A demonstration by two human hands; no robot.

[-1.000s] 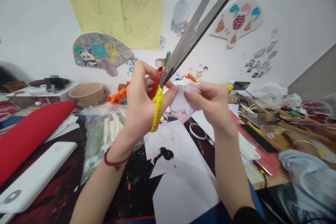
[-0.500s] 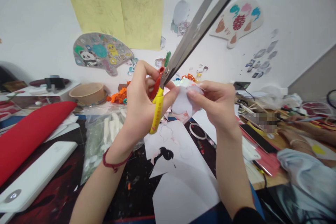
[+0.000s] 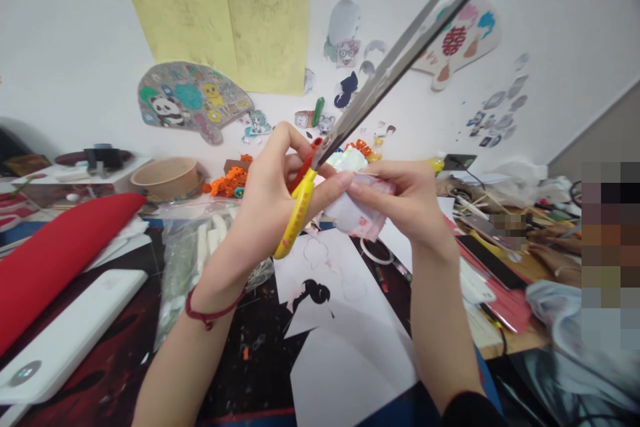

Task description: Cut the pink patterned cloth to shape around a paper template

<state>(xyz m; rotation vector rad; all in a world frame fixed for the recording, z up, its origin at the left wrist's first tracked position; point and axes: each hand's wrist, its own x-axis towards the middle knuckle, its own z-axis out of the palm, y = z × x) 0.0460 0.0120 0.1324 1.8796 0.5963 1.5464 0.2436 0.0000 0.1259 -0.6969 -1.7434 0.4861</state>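
I'm watching through the head camera, using the white sheet on the dark table as landmark. The cutout, whitish with a pink pattern, is hanging in the air above the sheet's far end, and both hands are pinching it. My left hand is doing double duty: its fingers are closing through the loops of the scissors, while its thumb is pressing the cutout's top edge. The scissors are tilting up and rightward above the sheet, blades standing slightly apart and pointing away from the cutout. My right hand is gripping the cutout's right side, thumb on the near face, fingers going behind; the two thumbs are almost meeting. A red bracelet is circling my left wrist.

Pencil outlines and a black patch are showing on the sheet; I can't tell whether the patch is a hole. A clear bag of pale sticks is lying left of the sheet, partly behind the left arm. Farther left of it, a white device is lying beside a red object. A pale ring is sitting just right of the sheet. A black phone-like slab is lying well to its right, near a co-worker's light sleeve. Orange pieces and a round tub are standing beyond the sheet, leftward. On the wall behind it, yellow drawings are hanging above a panda fan.
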